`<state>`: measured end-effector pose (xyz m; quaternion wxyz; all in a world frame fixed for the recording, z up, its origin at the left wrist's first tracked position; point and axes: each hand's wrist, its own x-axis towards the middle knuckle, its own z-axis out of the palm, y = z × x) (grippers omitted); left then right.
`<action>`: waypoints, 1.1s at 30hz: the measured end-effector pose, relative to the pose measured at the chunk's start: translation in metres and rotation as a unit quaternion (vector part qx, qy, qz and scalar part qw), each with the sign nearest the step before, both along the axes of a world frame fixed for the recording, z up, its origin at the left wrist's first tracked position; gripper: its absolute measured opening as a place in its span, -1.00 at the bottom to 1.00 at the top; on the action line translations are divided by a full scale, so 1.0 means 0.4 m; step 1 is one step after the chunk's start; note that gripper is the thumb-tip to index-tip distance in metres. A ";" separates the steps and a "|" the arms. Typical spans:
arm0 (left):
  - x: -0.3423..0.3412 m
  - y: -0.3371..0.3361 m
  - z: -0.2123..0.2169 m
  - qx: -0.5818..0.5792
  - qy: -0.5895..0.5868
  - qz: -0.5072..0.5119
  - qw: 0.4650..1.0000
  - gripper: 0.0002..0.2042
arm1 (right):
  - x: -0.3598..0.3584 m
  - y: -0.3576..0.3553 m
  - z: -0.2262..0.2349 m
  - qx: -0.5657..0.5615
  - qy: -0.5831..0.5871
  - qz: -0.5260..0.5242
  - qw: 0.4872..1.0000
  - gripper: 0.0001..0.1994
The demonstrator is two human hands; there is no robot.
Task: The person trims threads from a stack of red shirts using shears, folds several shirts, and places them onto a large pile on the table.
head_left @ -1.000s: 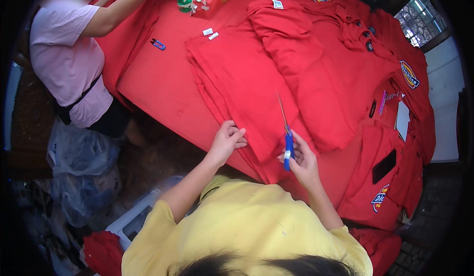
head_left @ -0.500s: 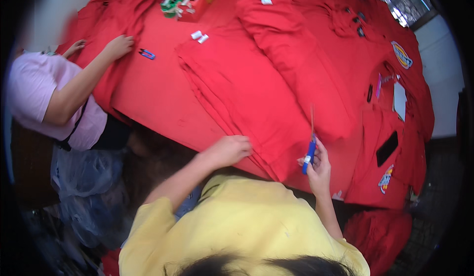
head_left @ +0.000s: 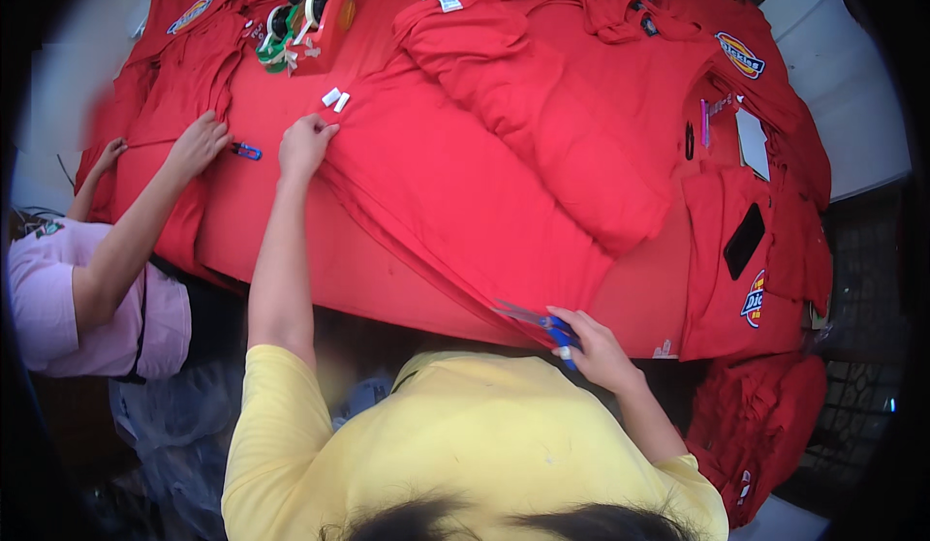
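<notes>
A folded red garment [head_left: 455, 192] lies on the red-covered table before me, with two small white tags [head_left: 335, 99] at its far left corner. Just below those tags, my left hand [head_left: 304, 149] is stretched out and pinches the garment's edge. My right hand [head_left: 603, 355] is closed round the blue handles of a pair of scissors [head_left: 552, 328]. Their blades point left, over the garment's near edge; whether they touch the cloth I cannot tell. Another red garment [head_left: 542, 124] with a white label [head_left: 449, 2] lies bunched against the first one's right side.
At left, a co-worker in a pink shirt [head_left: 82, 289] handles red cloth beside blue thread snips [head_left: 247, 152]. A red tape dispenser [head_left: 325, 37] stands at the back. On the right are a black phone [head_left: 744, 241], a white card [head_left: 752, 144] and more red garments [head_left: 712, 299].
My left hand has reached far forward to the garment's far corner and pinched it. The scissors have swung from pointing away to pointing left, and my right hand has come slightly nearer.
</notes>
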<state>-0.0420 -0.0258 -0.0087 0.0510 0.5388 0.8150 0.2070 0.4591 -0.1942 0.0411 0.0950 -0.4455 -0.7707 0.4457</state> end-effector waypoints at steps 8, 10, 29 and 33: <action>-0.061 0.130 0.267 0.027 -0.368 -0.239 0.898 -0.78 | 0.099 0.218 0.128 -0.105 0.249 -0.115 0.956 -0.43; -0.058 0.230 0.337 0.033 -0.599 -0.193 0.776 -0.73 | 0.131 0.332 0.158 0.111 0.269 -0.235 0.927 -0.44; -0.158 0.030 0.013 0.153 -0.023 0.035 0.987 -0.68 | -0.025 0.070 -0.084 0.248 -0.083 -0.296 0.919 -0.30; -0.097 0.098 0.043 0.105 0.141 0.125 0.976 -0.68 | -0.006 0.029 -0.085 0.151 -0.013 -0.307 0.939 -0.38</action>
